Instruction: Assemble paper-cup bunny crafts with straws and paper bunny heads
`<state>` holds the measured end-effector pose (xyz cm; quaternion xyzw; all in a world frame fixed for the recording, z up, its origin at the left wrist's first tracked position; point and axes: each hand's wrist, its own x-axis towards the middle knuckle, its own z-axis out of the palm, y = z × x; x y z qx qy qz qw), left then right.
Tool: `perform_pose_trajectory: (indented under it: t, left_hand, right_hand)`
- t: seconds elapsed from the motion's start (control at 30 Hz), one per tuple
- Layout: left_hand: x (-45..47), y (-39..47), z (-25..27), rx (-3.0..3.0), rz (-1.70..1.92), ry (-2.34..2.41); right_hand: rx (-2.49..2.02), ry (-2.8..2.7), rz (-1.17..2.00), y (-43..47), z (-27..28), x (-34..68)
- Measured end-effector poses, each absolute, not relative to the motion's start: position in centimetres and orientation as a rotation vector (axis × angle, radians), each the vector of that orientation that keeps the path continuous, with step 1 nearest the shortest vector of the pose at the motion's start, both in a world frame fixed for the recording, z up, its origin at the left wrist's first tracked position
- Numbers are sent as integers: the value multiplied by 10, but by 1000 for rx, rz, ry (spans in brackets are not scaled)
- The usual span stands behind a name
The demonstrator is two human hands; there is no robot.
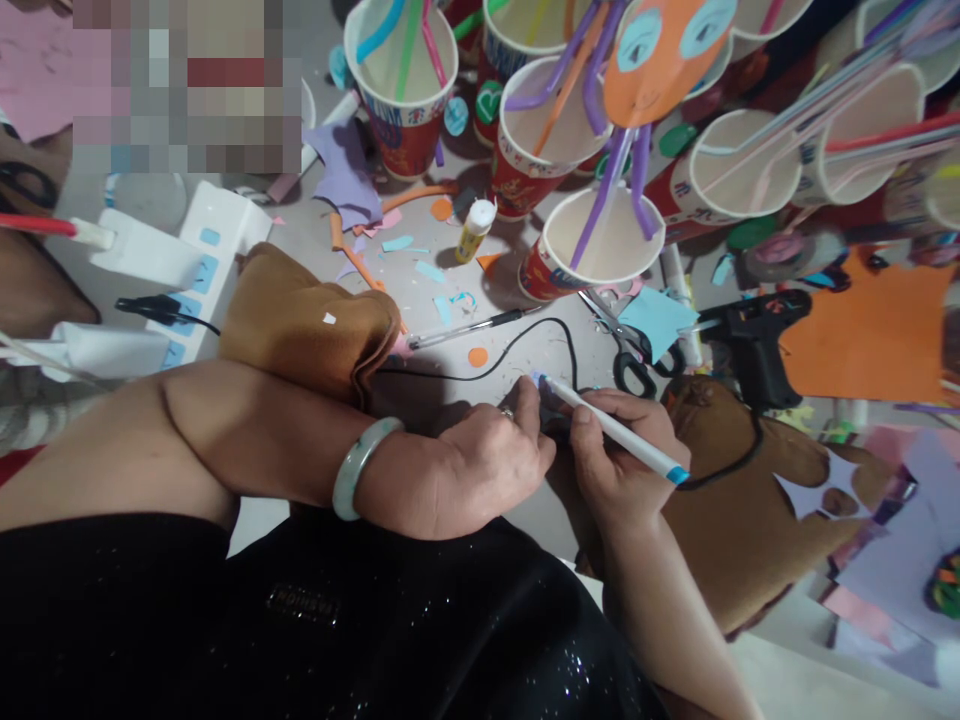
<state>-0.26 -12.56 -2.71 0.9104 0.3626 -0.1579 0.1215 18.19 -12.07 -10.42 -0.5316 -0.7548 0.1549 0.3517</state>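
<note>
My right hand grips a white felt-tip pen with a blue end; its tip points to the upper left, at the table top. My left hand, with a jade-like bangle on the wrist, lies just left of the pen. Its index finger reaches to the pen tip and the other fingers are curled under. Near that fingertip a small bluish-purple patch shows; whether the fingers hold a small piece there is hidden. A brown cushion-like pad lies beside my left forearm, another brown pad by my right.
Paper cups with straws crowd the back, one carrying an orange paper figure. Scissors, a black glue gun, a ballpoint pen and a glue bottle lie among scraps. A power strip with cords stands left.
</note>
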Motion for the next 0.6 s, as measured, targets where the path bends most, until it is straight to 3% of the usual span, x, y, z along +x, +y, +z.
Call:
perform_pose_trajectory:
  t: [0.6]
  left_hand:
    - [-4, -129, -29, 2685, -436, 1061]
  right_hand:
    - [-1330, -1938, 398, -121, -107, 185]
